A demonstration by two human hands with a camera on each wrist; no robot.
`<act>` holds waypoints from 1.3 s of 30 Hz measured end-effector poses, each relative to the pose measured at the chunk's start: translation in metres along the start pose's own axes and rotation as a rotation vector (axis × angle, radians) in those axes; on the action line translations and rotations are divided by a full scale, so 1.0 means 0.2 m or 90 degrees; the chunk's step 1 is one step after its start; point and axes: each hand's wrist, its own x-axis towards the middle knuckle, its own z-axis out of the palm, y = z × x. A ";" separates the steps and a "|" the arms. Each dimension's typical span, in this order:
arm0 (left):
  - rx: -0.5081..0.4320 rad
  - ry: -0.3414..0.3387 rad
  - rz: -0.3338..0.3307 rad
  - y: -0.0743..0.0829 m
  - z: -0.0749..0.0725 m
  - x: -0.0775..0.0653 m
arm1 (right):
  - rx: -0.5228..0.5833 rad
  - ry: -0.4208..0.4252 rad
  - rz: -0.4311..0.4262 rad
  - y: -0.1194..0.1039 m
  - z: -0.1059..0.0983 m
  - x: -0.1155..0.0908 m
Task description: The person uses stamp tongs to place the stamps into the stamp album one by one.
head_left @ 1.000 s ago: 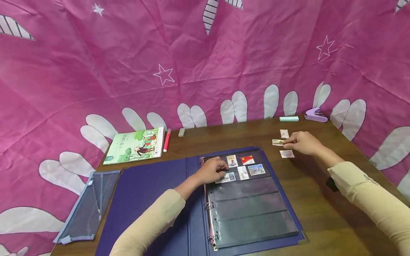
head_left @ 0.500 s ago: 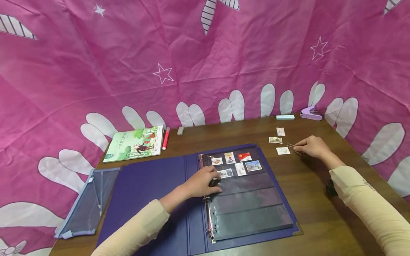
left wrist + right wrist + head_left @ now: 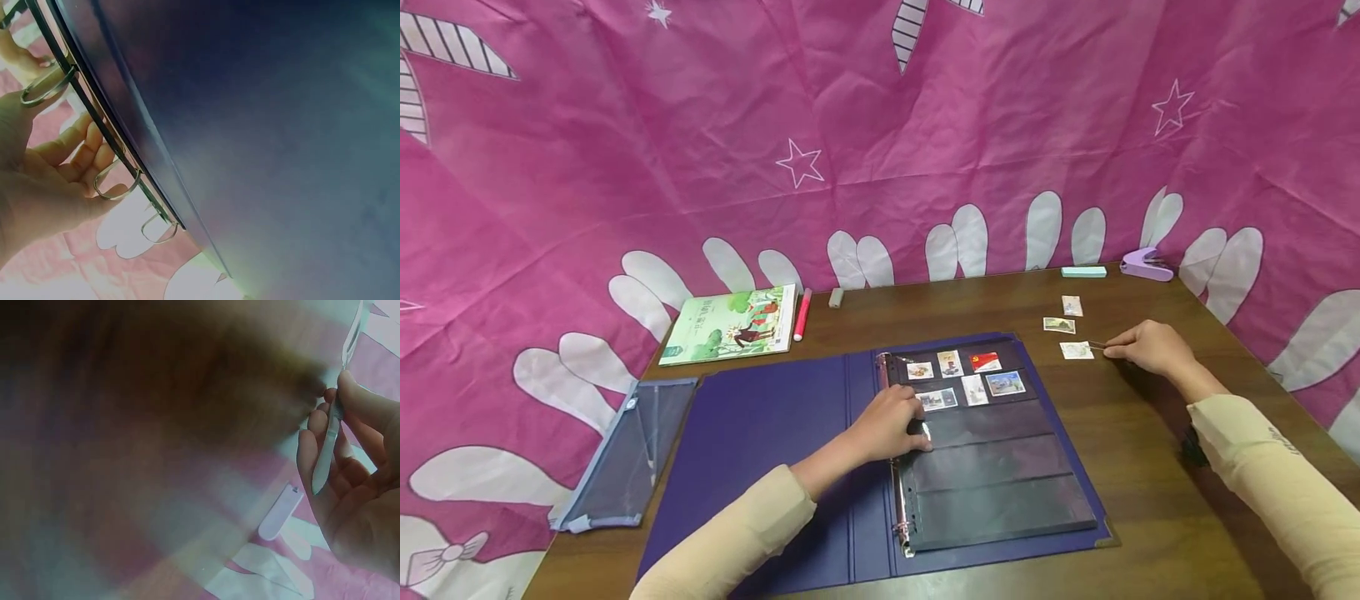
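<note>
My right hand (image 3: 1153, 347) pinches a pair of metal tweezers (image 3: 330, 434) between thumb and fingers. In the head view the tips reach the right edge of a pale stamp (image 3: 1077, 351), the nearest of three stamps on the table. Beyond it lie a greenish stamp (image 3: 1059, 325) and a small upright stamp (image 3: 1072, 306). An open blue ring-binder album (image 3: 760, 450) shows a black pocket page (image 3: 1000, 500), with several stamps in its top two rows. My left hand (image 3: 887, 423) rests by the rings on the page's left edge, fingers loosely bent, thumb apart, beside a stamp (image 3: 938, 399).
A mesh zip pouch (image 3: 625, 458) lies left of the album. Behind are a green picture book (image 3: 730, 325), a red marker (image 3: 802, 315) and an eraser (image 3: 836, 298). At the back right sit a mint-coloured box (image 3: 1083, 272) and a purple stapler (image 3: 1146, 264), before a pink curtain (image 3: 880, 125).
My right hand has drawn back from the middle stamp, and the tweezers now reach the nearest one. My left hand has slid down the page, uncovering a top-row stamp.
</note>
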 end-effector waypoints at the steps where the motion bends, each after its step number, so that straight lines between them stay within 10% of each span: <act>1: 0.000 -0.003 -0.003 0.00 0.00 0.00 | -0.007 0.004 -0.002 0.00 0.00 0.00; 20: 0.103 -0.010 -0.014 0.07 0.00 -0.02 | -0.040 0.027 -0.005 -0.02 -0.03 0.00; 27: 0.050 -0.061 -0.060 0.08 0.00 0.00 | 0.233 0.065 0.070 -0.02 -0.01 -0.03; 30: 0.049 -0.067 -0.061 0.08 -0.01 0.01 | 0.332 0.082 0.077 -0.08 -0.01 -0.05; 39: 0.082 -0.056 -0.035 0.09 -0.02 0.01 | 0.272 0.092 -0.049 -0.47 0.07 -0.04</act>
